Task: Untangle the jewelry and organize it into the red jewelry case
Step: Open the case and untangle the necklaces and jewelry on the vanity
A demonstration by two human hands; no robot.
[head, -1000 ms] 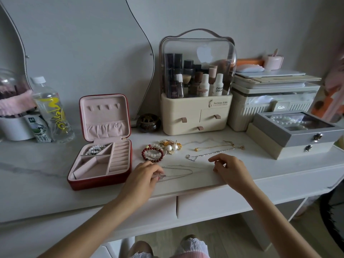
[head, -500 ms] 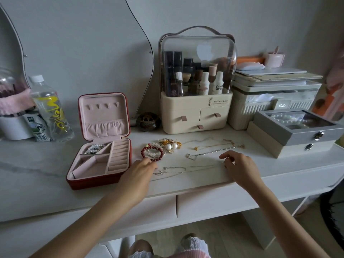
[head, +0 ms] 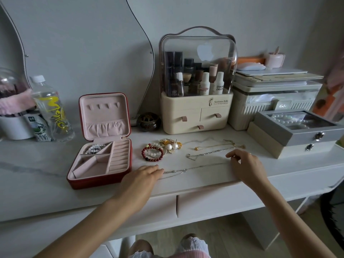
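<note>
I'm looking down at a thin silver chain [head: 193, 168] stretched nearly straight across the tabletop [head: 37, 170], long axis running left to right between my two hands. My left hand [head: 147, 174] lies flat with relaxed fingers, tips touching the chain's left end; my right hand [head: 243, 162] has its fingers curled down over the right end, apparently pinching it, though the contact itself is hidden. The red jewelry case [head: 100, 161] sits open just left of my left hand, so I judge that hand is nearer for the drop-in.
</note>
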